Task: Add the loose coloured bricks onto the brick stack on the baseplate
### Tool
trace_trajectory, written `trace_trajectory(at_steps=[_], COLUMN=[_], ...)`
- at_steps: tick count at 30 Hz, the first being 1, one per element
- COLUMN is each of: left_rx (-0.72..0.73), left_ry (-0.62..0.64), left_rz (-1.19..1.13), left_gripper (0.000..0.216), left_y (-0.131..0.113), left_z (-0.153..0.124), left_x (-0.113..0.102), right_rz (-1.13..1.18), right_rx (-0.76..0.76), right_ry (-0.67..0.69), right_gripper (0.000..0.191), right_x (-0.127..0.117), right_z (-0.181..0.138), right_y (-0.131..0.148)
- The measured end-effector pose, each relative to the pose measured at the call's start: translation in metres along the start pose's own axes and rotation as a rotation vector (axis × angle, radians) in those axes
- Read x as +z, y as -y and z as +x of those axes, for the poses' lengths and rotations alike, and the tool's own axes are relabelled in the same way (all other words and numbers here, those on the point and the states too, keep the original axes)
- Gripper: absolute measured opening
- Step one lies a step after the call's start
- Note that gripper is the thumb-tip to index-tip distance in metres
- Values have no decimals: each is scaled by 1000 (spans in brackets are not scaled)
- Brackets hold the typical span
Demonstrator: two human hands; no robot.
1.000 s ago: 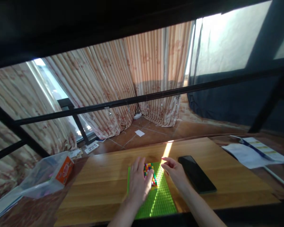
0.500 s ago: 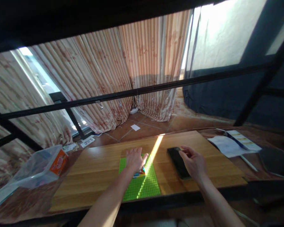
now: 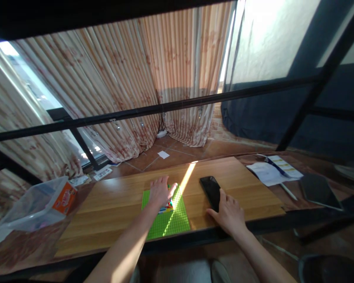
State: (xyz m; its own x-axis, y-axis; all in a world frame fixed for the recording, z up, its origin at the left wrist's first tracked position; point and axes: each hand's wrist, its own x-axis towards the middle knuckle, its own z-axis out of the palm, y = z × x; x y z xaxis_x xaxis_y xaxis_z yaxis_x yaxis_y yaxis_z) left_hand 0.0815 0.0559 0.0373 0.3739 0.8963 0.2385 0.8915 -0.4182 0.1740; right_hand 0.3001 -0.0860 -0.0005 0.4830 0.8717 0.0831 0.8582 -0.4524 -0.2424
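A green studded baseplate [image 3: 177,220] lies on a wooden board [image 3: 112,212] in front of me. My left hand [image 3: 161,192] rests flat, fingers spread, on a small block of coloured bricks [image 3: 166,206] at the plate's far part. My right hand [image 3: 228,214] lies palm down on the board near its front edge, fingers stretched out and touching the near end of a black phone [image 3: 211,188]. Neither hand holds anything.
A clear plastic box [image 3: 32,206] with an orange label lies on its side at the left. Papers [image 3: 273,171], a pen [image 3: 287,189] and a dark tablet [image 3: 318,190] lie at the right. Black frame bars [image 3: 177,106] cross the view above. Curtains hang behind.
My right hand has left the baseplate, moved right and come down flat by the phone. My left hand stays on the bricks. The view has pulled back.
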Motion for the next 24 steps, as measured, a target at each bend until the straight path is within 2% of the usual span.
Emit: trace_trajectory(at_steps=[5, 10, 13, 16, 18, 19, 22, 24], left_rx=[54, 98, 95, 55, -82, -173, -381, -460], left_ry=[-176, -246, -300, -353, -326, -271, -75, -42], left_rz=[-99, -136, -234, -462, -723, -874, -1251, -1460], left_gripper=[52, 51, 53, 52, 52, 53, 64, 67], left_y=[4, 2, -6, -19, -30, -34, -44, -48], left_z=[-4, -5, -6, -13, -26, -34, -65, -86], left_x=[0, -6, -20, -40, -52, -56, -62, -65], right_rz=[23, 163, 491, 1055, 1369, 1476, 1655, 1695], right_rx=[-12, 7, 97, 257, 306, 305, 221, 151], right_ry=[-20, -5, 63, 252, 373, 405, 363, 333], right_gripper=[78, 83, 90, 96, 97, 97, 99, 105], right_x=[2, -5, -16, -27, -32, -35, -43, -48], right_z=[7, 18, 26, 31, 29, 25, 6, -12], right_y=[3, -1, -8, -10, -3, 3, 34, 59])
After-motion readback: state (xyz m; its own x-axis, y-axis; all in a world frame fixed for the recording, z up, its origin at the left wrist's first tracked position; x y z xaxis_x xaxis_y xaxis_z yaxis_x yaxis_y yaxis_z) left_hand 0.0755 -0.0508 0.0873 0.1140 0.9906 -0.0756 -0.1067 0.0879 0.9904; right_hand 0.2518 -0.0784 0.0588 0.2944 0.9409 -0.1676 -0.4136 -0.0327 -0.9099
